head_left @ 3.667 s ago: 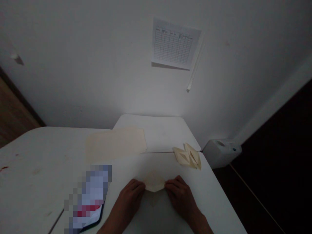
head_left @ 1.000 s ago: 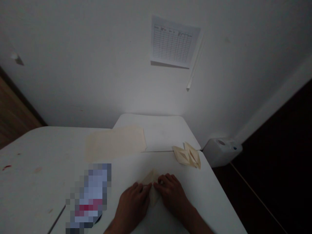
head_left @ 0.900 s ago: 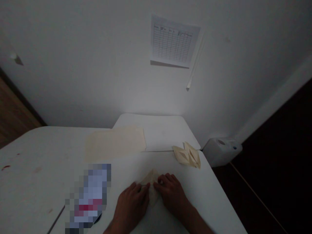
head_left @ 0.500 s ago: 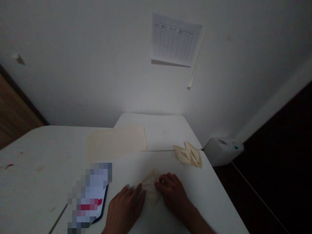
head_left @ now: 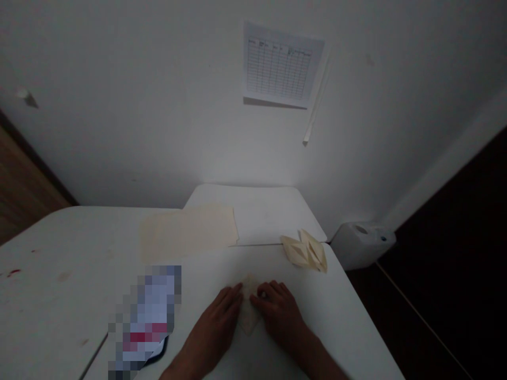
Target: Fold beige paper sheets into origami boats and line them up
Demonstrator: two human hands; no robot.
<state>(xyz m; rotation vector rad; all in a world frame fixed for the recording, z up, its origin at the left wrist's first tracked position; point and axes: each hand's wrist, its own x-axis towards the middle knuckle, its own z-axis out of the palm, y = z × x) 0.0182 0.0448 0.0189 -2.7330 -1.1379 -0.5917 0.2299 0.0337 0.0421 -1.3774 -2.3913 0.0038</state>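
A small cream folded paper (head_left: 249, 311) lies on the white table (head_left: 71, 295) near its front edge. My left hand (head_left: 217, 328) lies flat on the paper's left side, fingers stretched out and pressing it down. On the paper's right side, my right hand (head_left: 279, 314) rests with its fingers curled and fingertips on the paper. Only a narrow strip of the paper shows between the two hands.
Finished folded paper pieces (head_left: 306, 252) lie at the table's right edge. A stack of cream sheets (head_left: 189, 233) lies further back. A phone or tablet with a blurred screen (head_left: 146, 322) sits to the left. A white container (head_left: 362, 243) stands on the floor at right.
The paper's left flap has been folded inward, making the piece narrower. My left hand slid right over the paper and now presses it flat; my right hand barely moved.
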